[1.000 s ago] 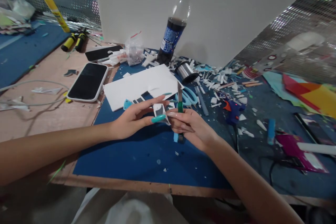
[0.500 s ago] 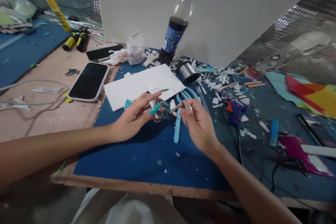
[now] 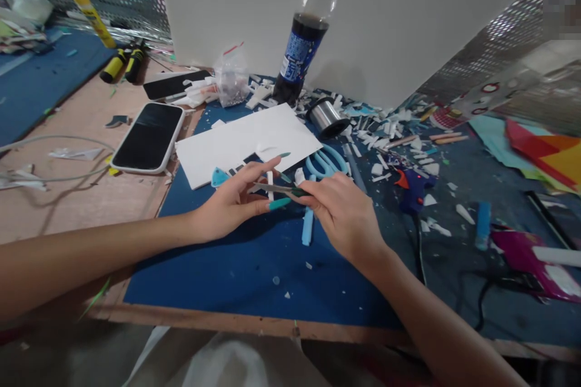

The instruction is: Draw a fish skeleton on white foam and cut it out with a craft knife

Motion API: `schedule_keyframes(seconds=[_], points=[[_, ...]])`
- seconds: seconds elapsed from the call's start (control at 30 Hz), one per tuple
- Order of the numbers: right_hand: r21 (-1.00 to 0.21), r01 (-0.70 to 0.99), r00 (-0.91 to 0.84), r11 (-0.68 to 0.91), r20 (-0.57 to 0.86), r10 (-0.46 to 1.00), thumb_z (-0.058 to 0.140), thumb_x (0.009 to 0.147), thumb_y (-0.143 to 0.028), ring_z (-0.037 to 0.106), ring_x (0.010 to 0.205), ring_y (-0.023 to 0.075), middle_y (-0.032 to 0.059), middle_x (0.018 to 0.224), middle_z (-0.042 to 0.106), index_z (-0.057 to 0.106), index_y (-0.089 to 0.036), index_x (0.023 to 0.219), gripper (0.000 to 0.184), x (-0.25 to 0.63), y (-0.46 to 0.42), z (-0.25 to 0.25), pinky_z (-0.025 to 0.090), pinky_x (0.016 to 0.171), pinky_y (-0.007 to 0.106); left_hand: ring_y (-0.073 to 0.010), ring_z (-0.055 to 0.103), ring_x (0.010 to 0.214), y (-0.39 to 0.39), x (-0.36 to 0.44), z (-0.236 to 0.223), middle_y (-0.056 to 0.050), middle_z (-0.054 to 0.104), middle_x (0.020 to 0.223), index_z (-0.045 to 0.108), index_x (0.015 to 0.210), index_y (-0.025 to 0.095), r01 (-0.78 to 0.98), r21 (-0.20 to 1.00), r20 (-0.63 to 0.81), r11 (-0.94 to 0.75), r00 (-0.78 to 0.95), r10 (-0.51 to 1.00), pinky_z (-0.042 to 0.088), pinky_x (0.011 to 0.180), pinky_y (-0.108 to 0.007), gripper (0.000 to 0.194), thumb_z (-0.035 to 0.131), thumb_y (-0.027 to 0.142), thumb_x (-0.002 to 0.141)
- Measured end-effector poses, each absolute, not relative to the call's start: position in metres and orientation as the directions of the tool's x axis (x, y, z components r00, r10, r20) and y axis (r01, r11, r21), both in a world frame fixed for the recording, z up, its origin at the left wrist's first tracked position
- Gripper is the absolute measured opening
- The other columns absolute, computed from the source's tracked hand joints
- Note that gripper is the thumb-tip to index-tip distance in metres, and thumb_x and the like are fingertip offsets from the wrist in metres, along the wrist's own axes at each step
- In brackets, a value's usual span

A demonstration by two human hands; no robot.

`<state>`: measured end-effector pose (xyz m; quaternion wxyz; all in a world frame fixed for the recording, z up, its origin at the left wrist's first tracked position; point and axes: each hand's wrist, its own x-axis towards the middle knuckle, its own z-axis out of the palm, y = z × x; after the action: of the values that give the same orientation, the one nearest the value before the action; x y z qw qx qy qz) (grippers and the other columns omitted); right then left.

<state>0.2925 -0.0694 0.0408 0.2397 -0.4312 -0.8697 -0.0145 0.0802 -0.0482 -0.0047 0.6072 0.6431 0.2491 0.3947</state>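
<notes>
My left hand (image 3: pixel 227 205) holds a small white foam piece (image 3: pixel 270 184) between its thumb and fingers, above the blue mat (image 3: pixel 218 272). In the grip of my right hand (image 3: pixel 347 214) is a craft knife (image 3: pixel 284 189) with a green part near the fingers. Its blade points left and meets the white piece, or passes right beside it. A light blue strip (image 3: pixel 307 227) lies on the mat below the knife. Behind my right hand rest blue-handled scissors (image 3: pixel 329 160), partly hidden. A white board (image 3: pixel 245 139) lies behind my left hand.
A phone (image 3: pixel 149 138) lies on the left. A cola bottle (image 3: pixel 299 51) and a wire spool (image 3: pixel 327 118) stand at the back among white scraps (image 3: pixel 381 127). On the right are a glue gun (image 3: pixel 414 188) with its cord and coloured paper (image 3: pixel 540 151).
My right hand has turned the knife from upright to nearly level, its blade now toward the left hand. The white piece has been turned in my left fingers. The view has shifted slightly.
</notes>
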Motion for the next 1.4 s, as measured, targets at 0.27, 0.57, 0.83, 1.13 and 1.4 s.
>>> schedule_keyframes(seconds=[0.27,0.57,0.83,1.13,1.4], points=[[0.015,0.773,-0.574,0.634,0.443,0.689,0.048,0.09,-0.026,0.043,0.061,0.0131,0.0025,0.06,0.054,0.064,-0.013,0.084,0.021,0.291,-0.072,0.043,0.034,0.059,0.026,-0.011,0.053,0.086,-0.051,0.082,0.004,-0.005,0.045,0.113,0.041,0.134,0.033,-0.171,0.981,0.174,-0.091,0.565,0.806,0.055,0.072,-0.019,0.058,0.057,0.01,0.084],[0.202,0.775,-0.612,0.599,0.479,0.63,0.055,0.086,-0.028,0.042,0.062,0.0142,0.0024,0.059,0.054,0.066,-0.014,0.09,0.018,0.29,-0.079,0.052,0.033,0.057,0.026,-0.0119,0.05,0.089,-0.049,0.081,0.006,-0.004,0.046,0.109,0.042,0.134,0.033,-0.118,0.971,0.24,-0.21,0.556,0.796,0.053,0.07,-0.016,0.06,0.057,0.007,0.083],[0.211,0.767,-0.621,0.606,0.483,0.618,0.056,0.085,-0.029,0.042,0.062,0.0137,0.0026,0.059,0.055,0.066,-0.014,0.089,0.018,0.293,-0.08,0.053,0.034,0.056,0.025,-0.0145,0.049,0.111,-0.053,0.08,0.006,-0.003,0.05,0.121,0.039,0.135,0.033,-0.121,0.977,0.214,-0.177,0.543,0.812,0.049,0.09,-0.019,0.062,0.059,0.008,0.082],[0.159,0.786,-0.592,0.597,0.472,0.653,0.054,0.087,-0.028,0.042,0.062,0.0129,0.002,0.06,0.054,0.066,-0.014,0.089,0.018,0.288,-0.083,0.052,0.032,0.057,0.026,-0.0153,0.058,0.106,-0.053,0.082,0.004,-0.003,0.062,0.11,0.059,0.116,0.023,-0.225,0.967,0.206,-0.118,0.425,0.881,0.055,0.084,-0.021,0.049,0.071,0.006,0.072],[0.158,0.769,-0.607,0.62,0.485,0.63,0.056,0.086,-0.027,0.042,0.06,0.0126,0.0025,0.059,0.055,0.068,-0.013,0.088,0.018,0.287,-0.083,0.052,0.033,0.056,0.026,-0.0143,0.06,0.099,-0.054,0.08,0.001,-0.004,0.063,0.108,0.06,0.113,0.022,-0.177,0.975,0.196,-0.135,0.398,0.896,0.055,0.084,-0.023,0.049,0.074,0.006,0.068]])
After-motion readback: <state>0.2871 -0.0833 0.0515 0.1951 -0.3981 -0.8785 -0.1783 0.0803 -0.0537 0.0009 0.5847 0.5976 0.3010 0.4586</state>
